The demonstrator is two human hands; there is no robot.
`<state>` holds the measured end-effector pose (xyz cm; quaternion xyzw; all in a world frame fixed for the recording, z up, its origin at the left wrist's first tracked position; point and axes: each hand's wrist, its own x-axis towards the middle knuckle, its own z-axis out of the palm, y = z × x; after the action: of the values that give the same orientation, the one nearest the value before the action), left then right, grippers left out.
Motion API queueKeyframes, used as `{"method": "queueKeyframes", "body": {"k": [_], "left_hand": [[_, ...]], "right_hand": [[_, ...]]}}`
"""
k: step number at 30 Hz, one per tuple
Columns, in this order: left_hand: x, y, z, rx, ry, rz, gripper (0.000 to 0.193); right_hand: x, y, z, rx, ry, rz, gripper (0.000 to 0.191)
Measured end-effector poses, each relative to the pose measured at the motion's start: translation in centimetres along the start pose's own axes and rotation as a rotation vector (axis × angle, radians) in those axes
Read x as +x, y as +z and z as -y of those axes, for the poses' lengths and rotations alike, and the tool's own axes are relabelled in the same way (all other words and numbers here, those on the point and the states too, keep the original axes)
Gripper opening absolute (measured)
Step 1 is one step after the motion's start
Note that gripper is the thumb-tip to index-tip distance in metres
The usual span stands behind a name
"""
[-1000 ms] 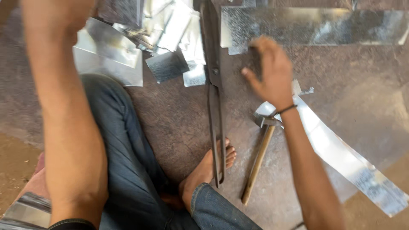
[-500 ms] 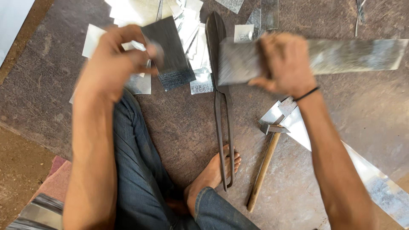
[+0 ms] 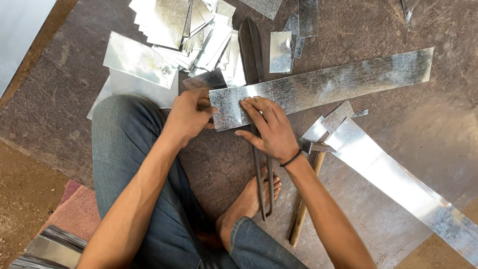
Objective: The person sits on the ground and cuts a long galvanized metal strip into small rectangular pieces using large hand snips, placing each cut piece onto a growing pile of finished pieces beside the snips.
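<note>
A long strip [image 3: 323, 87] of thin galvanised sheet is laid flat on the floor [image 3: 398, 30], its near end pinned across the blades of the big shears [image 3: 256, 99], the rest running away to the right of them. A small cut piece [image 3: 211, 79] is tucked against that end, just left of the shears. The left hand [image 3: 189, 117] is closed on the strip's end edge, thumb on top and fingers curled beneath, so the grip is shut on the strip. The right hand [image 3: 271, 127] is laid flat on top, fingers spread and pressing down; nothing is clasped by it.

The strip is judged light, stiff across its width but springy along its length, slick on its faces and sharp at cut edges. It is best taken flat, by the faces near the end, with the edges kept off the skin; lifted by one end, the far end would likely sag and swing.

The shears' handles are held down under a bare foot [image 3: 249, 201]. Right of the shears a hammer [image 3: 308, 184] lies, its wooden handle pointing toward the person, with small offcuts [image 3: 328, 122] at its head and a second, wider strip [image 3: 398, 184] running off to the lower right. Above and left of the shears a pile of cut rectangles [image 3: 179, 30] is heaped
</note>
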<state>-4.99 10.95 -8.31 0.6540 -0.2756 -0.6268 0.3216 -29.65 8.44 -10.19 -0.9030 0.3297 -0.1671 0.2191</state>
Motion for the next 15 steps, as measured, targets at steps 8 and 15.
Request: {"method": "queueKeyframes", "body": {"k": [8,15], "left_hand": [[0.1,0.3,0.8,-0.033,-0.094,-0.013,0.020],[-0.8,1.0,0.3,-0.077,-0.107,-0.042,0.026]], "right_hand": [[0.5,0.6,0.4,0.008,0.004,-0.084,0.061],[0.4,0.8,0.3,0.045,0.014,-0.105,0.055]]}}
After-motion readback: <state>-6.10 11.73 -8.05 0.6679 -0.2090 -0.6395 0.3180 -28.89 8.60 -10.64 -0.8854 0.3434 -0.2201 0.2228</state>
